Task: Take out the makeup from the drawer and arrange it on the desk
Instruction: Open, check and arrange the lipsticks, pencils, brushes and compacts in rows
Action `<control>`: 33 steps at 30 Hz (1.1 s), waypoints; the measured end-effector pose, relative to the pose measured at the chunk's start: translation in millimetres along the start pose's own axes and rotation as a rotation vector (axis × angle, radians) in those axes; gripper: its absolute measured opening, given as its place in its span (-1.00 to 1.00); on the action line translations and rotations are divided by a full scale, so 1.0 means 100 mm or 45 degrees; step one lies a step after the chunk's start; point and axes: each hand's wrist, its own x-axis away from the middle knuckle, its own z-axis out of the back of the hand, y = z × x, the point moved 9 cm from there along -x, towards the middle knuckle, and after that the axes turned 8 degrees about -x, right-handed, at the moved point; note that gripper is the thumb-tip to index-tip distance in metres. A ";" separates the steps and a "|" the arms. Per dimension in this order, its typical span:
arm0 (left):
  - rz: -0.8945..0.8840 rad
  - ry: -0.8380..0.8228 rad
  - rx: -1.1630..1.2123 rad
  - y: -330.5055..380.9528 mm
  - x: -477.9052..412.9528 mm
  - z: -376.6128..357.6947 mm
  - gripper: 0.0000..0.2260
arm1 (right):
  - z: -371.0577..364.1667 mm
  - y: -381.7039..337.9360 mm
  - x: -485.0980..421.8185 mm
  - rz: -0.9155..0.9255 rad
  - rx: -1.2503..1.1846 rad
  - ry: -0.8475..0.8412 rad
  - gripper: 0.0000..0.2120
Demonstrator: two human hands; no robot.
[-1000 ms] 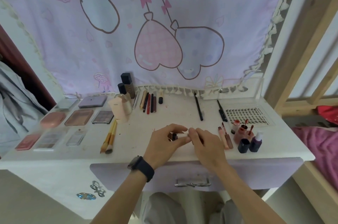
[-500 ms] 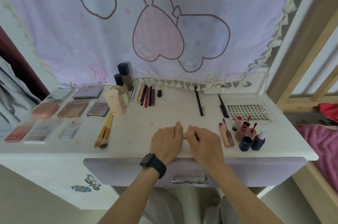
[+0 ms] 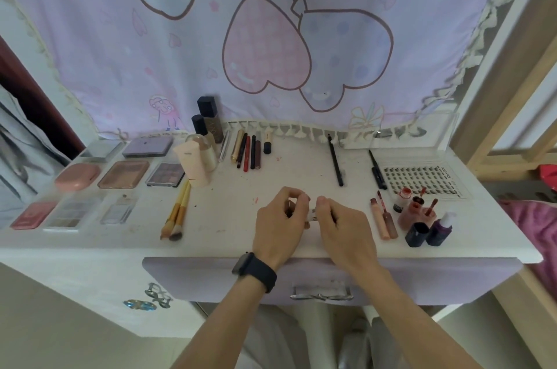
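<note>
Both my hands meet over the front middle of the white desk [image 3: 229,218]. My left hand [image 3: 280,227], with a black watch on the wrist, and my right hand [image 3: 343,230] each curl their fingers round an end of a small white tube [image 3: 313,214] with dark print. Most of the tube is hidden by the fingers. The lilac drawer [image 3: 211,278] below the desk edge is closed. Makeup lies in rows across the desk.
Palettes and compacts [image 3: 123,174] lie at the left. Two brushes [image 3: 177,212], bottles [image 3: 208,121] and pencils [image 3: 247,151] fill the middle back. Black liners [image 3: 335,163], a lash tray [image 3: 422,178] and lip glosses and small bottles [image 3: 419,218] sit at the right. A wooden bed frame [image 3: 512,97] stands further right.
The camera has tilted and moved closer to the desk. My hands stay together on the small tube, having shifted slightly away from the front edge.
</note>
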 end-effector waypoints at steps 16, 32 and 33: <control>-0.136 0.142 -0.271 -0.01 -0.02 0.06 -0.52 | 0.04 0.01 -0.02 -0.201 -0.007 0.038 -0.52; 0.039 0.111 -0.104 -0.07 0.01 0.13 -0.49 | -0.07 -0.02 0.04 -0.122 0.072 -0.118 -0.47; 0.039 0.108 -0.106 -0.06 0.00 0.13 -0.50 | -0.06 -0.03 0.04 -0.088 0.082 -0.110 -0.49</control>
